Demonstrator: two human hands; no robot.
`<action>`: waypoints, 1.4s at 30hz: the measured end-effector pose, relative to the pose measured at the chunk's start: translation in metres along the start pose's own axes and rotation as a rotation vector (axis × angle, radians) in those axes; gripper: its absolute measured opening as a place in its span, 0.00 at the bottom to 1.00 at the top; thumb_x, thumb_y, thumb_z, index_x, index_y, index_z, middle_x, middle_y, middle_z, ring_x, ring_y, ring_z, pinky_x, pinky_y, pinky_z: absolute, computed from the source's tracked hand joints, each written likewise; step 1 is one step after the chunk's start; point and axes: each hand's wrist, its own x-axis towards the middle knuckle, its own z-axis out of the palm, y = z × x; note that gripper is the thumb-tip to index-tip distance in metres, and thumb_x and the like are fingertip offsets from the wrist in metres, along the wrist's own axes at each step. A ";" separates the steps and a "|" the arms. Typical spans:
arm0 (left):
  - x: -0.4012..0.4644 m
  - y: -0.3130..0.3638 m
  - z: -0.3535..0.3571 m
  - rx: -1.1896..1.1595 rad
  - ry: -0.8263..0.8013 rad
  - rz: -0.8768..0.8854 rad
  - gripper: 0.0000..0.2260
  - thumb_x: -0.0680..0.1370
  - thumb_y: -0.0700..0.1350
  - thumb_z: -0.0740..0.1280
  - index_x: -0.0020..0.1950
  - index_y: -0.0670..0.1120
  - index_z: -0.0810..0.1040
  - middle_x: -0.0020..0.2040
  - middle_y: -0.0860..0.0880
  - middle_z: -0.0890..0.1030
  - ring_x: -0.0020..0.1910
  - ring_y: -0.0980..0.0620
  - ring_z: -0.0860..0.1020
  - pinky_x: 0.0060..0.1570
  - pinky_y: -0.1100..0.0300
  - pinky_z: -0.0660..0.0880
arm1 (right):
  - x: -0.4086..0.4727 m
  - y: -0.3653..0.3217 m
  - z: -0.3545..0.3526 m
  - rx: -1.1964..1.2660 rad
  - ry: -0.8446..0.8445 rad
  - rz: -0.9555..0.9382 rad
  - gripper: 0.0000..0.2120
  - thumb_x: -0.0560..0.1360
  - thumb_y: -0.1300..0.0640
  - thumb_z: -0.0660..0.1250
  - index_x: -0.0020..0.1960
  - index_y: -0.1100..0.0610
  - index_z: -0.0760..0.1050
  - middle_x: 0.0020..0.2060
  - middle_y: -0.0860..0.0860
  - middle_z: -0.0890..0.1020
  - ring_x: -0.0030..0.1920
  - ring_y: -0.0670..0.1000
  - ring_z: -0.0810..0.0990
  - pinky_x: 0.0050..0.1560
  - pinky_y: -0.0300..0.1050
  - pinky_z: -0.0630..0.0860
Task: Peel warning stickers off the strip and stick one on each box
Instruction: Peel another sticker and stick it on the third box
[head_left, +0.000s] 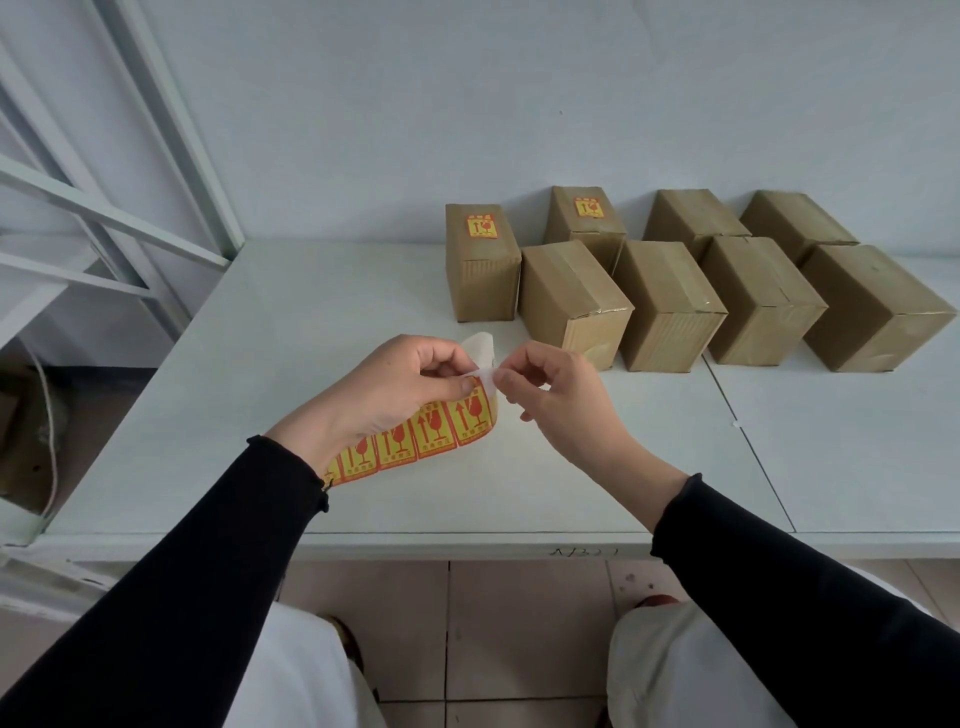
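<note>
Eight brown boxes (670, 306) are set in two rows at the back right of the white desk (311, 312). Red and yellow stickers (483, 227) are seen on top of two back boxes at the left; the tops of the other six are bare. A strip (415, 436) of the same stickers is held above the desk, near its front edge. The strip is gripped by the left hand (395, 395), with the thumb pressed on the end sticker. A white corner at the end of the strip is pinched by the right hand (556, 400) between thumb and finger, and the other fingers are curled. Black sleeves (208, 571) are worn on both arms.
</note>
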 end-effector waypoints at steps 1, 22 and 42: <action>0.000 0.000 0.000 -0.029 0.004 -0.022 0.03 0.78 0.45 0.71 0.49 0.49 0.85 0.44 0.51 0.87 0.45 0.50 0.85 0.52 0.53 0.80 | -0.001 -0.001 -0.001 0.031 -0.004 0.022 0.09 0.79 0.54 0.68 0.43 0.57 0.80 0.35 0.51 0.82 0.39 0.54 0.80 0.40 0.57 0.81; 0.023 -0.046 -0.022 0.091 0.114 -0.314 0.04 0.76 0.39 0.73 0.46 0.48 0.85 0.46 0.47 0.86 0.49 0.44 0.84 0.57 0.52 0.77 | -0.002 0.001 -0.016 0.373 0.173 0.278 0.09 0.79 0.58 0.67 0.45 0.64 0.79 0.36 0.50 0.82 0.39 0.47 0.77 0.38 0.43 0.73; 0.015 0.021 0.047 0.552 0.617 0.422 0.05 0.76 0.50 0.71 0.45 0.50 0.81 0.43 0.56 0.80 0.47 0.50 0.75 0.48 0.50 0.69 | -0.004 -0.009 -0.016 0.460 0.103 0.145 0.17 0.78 0.47 0.69 0.49 0.63 0.76 0.34 0.44 0.79 0.38 0.43 0.75 0.39 0.40 0.72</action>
